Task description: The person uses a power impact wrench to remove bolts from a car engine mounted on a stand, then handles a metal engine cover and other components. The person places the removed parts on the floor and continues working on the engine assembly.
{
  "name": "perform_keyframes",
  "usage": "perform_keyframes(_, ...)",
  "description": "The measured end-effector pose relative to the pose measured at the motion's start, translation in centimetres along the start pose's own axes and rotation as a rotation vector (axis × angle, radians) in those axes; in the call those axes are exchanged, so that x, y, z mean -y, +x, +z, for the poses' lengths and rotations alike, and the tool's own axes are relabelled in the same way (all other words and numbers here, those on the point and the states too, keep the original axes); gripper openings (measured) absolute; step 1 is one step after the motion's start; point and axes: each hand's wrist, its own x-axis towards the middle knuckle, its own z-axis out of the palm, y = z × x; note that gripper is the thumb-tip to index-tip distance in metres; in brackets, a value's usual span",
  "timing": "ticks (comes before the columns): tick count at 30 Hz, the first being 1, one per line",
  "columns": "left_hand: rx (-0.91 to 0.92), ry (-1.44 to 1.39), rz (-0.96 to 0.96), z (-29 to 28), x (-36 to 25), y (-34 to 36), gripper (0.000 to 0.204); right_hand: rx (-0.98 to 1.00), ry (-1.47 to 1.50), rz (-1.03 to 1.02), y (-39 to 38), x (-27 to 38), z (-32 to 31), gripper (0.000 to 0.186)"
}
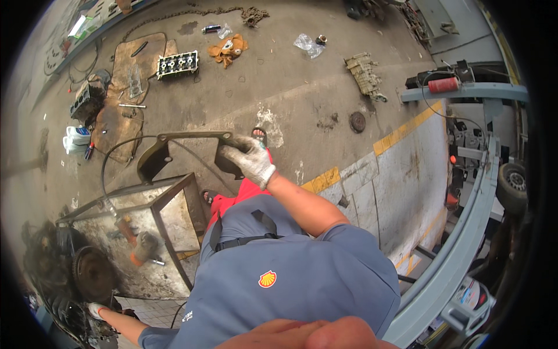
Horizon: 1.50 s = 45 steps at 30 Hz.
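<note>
My right hand, in a worn white glove, is closed on one end of a dark U-shaped metal bracket. Bolt holes show in its flanges, and it hangs above the floor near the metal stand. At the lower left, my left hand, gloved too, reaches to a greasy engine; its fingers are mostly hidden there. A toothed flywheel faces the stand from the engine's side. On the metal stand lies an orange power tool, with a hose running from it.
Beyond the stand, a cylinder head, an engine block, white jugs and a gearbox housing rest on the floor. Brown cardboard lies near the block. A blue-grey lift frame runs along the right.
</note>
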Motion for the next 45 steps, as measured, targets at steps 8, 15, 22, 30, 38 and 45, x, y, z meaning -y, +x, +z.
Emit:
perform_keyframes(8, 0.261, -0.638, -0.141, -2.8, -3.6, -14.6, 0.068, 0.154, -0.050, 0.009, 8.1, 5.3, -12.8, 0.028)
perform_keyframes(15, 0.525, -0.615, -0.101, -6.5, -0.4, -19.9, 0.068, -0.025, -0.263, -0.159, 14.5, 8.6, -19.0, 0.023)
perform_keyframes(22, 0.093, -0.142, -0.085, -13.6, -1.3, -28.7, 0.078, -0.068, -0.226, -0.172, 13.2, 10.8, -10.3, 0.010)
perform_keyframes(30, 0.011, -0.395, 0.080, -8.7, 0.9, -23.2, 0.054, 0.204, -0.193, -0.207, 9.8, 5.0, 4.8, 0.027)
perform_keyframes(38, 0.171, -0.437, -0.094, -8.1, -1.4, -15.5, 0.082, 0.455, -0.268, -0.233, 7.7, 1.9, 17.1, 0.032)
perform_keyframes(45, 0.010, -0.270, 0.017, -6.5, -2.1, -11.5, 0.049, 0.577, -0.266, -0.201, 7.9, 2.2, 23.7, 0.030)
